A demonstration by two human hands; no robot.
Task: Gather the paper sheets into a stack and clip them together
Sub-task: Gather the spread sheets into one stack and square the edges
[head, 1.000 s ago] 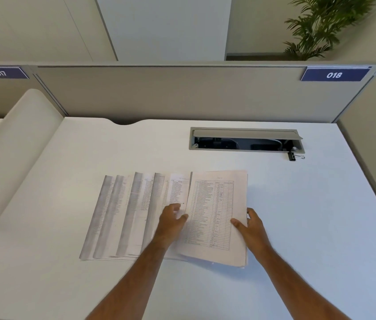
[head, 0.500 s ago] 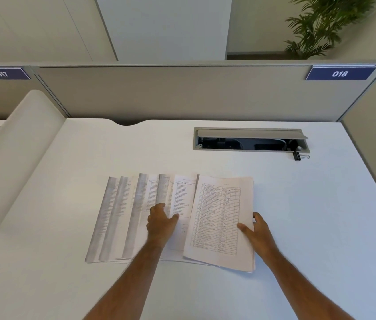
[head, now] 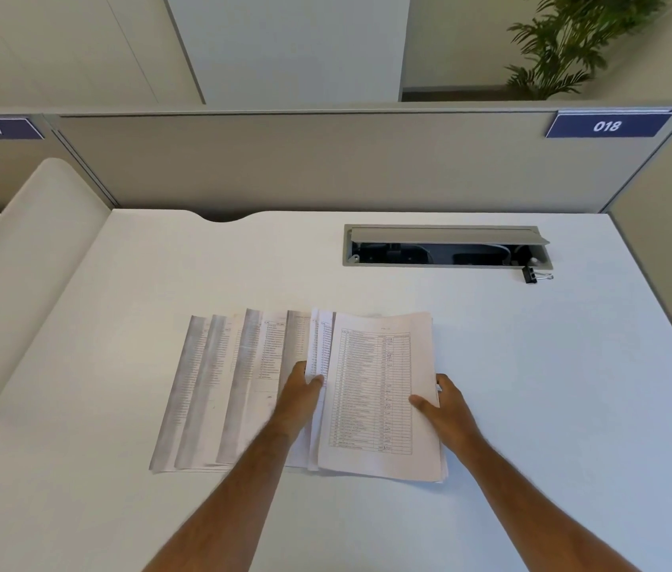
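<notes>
Printed paper sheets (head: 243, 390) lie fanned in overlapping strips near the middle of the white table (head: 552, 386), toward its near edge. At the right end of the fan sits a gathered stack (head: 379, 390), its top page showing a ruled table of entries. The person's left hand (head: 299, 400) rests on the sheets just left of the stack, thumb curled over the edge of a few narrow overlapping pages and pinching them; the other fingers are hidden beneath. The right hand (head: 445, 406) grips the stack's right edge, thumb lying on the top page, fingers wrapped round the side. Both forearms reach in from the near edge.

A black binder clip (head: 532, 276) lies well apart from the sheets, toward the far right corner, just beside the right end of an open cable tray (head: 447, 246) sunk into the tabletop. A grey partition (head: 326, 167) runs along the far edge, bearing a blue label "018" (head: 608, 125). A potted plant (head: 565, 43) stands beyond the partition.
</notes>
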